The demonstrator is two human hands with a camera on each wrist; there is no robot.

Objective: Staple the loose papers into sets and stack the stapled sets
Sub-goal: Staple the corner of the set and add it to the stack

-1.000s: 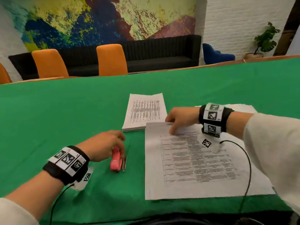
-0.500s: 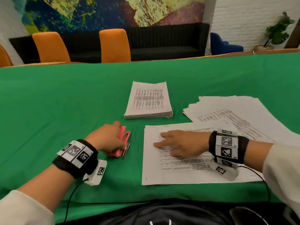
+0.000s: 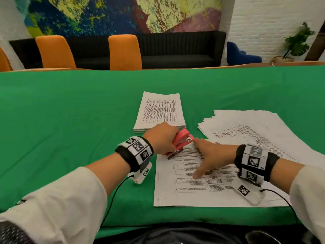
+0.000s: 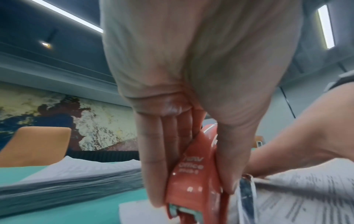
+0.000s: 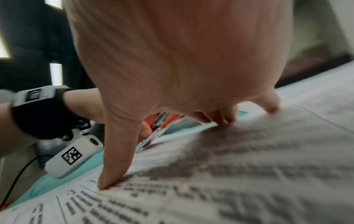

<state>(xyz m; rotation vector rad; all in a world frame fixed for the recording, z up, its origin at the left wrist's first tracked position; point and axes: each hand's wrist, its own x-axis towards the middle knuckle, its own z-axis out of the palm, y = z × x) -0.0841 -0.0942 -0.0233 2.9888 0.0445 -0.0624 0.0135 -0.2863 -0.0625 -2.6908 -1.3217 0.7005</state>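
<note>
The left hand [image 3: 161,138] grasps the red stapler [image 3: 182,140], fingers on one side and thumb on the other, its mouth at the far left corner of the paper set [image 3: 202,187] that lies on the green table [image 3: 70,120] under the right hand. The right hand [image 3: 212,154] lies flat and released on that set, fingers straight toward the stapler and almost touching it, thumb [image 5: 113,159] spread toward the person and pressing the page. Just beyond the left hand sits the neat stack [image 3: 159,111], and beyond the right wrist the fanned loose sheets [image 3: 255,125].
</note>
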